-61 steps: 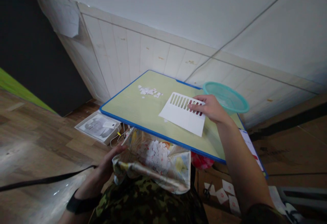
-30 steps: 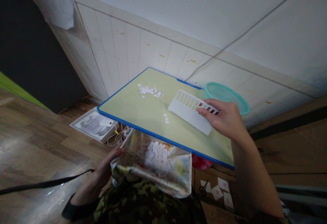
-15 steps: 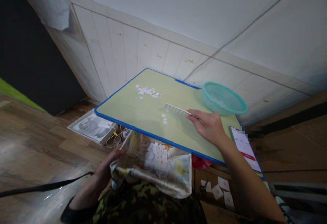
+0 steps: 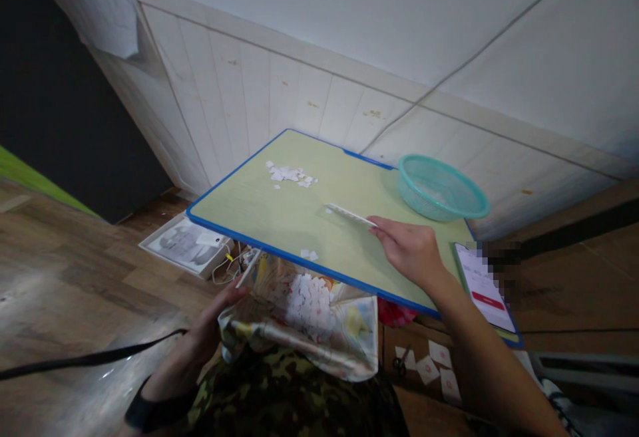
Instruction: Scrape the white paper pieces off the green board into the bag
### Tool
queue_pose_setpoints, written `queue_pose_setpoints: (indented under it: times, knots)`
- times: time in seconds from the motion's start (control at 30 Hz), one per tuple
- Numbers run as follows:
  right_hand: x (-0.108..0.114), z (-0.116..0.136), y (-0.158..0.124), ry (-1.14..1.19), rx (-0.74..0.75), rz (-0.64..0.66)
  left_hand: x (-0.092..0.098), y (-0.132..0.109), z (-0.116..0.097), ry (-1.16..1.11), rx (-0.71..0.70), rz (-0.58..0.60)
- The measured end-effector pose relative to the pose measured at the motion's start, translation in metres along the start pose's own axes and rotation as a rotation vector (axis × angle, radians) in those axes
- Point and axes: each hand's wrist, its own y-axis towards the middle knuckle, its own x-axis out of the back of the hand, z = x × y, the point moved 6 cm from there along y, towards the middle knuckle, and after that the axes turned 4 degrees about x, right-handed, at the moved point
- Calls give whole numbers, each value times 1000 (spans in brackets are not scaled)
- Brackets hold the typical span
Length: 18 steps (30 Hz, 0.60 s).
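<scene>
My right hand (image 4: 412, 247) is closed on the end of a thin white slotted strip (image 4: 349, 214), held just over the yellow-green tabletop (image 4: 239, 207). A small paper piece lies by the strip's far tip. A couple of white paper pieces (image 4: 309, 255) rest near the blue front edge, and a pile of paper scraps (image 4: 289, 174) lies farther back. Below that edge, my left hand (image 4: 227, 304) grips the left side of a patterned fabric-lined bin (image 4: 354, 350). Many paper scraps (image 4: 309, 300) fill its middle. Some left fingers are hidden behind the bin's side.
A turquoise plastic basket (image 4: 439, 187) stands at the table's back right, with a phone (image 4: 484, 287) on the right edge. Scissors (image 4: 400, 362) and several white cards (image 4: 450, 385) lie below right. An open white box (image 4: 184, 244) and cables are on the floor at left.
The paper pieces near the middle have shifted toward the front edge. The strip has turned more edge-on in my right hand. My left hand still grips the bin.
</scene>
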Motion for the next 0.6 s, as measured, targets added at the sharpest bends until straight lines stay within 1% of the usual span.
queue_pose_setpoints:
  times: [0.1, 0.27, 0.33, 0.43, 0.6]
  knots:
    - [5, 12, -10, 75, 31, 47, 1, -1, -1, -3, 2, -15]
    - [30, 40, -25, 271, 68, 100, 5, -1, -2, -38, 10, -93]
    - [36, 48, -27, 321, 98, 118, 5, -1, -2, -34, 15, -102]
    - [42, 54, -27, 382, 122, 136, 2, -3, -5, -4, -3, -82]
    - [46, 55, -26, 404, 83, 163, 2, -5, -10, -3, -75, -74]
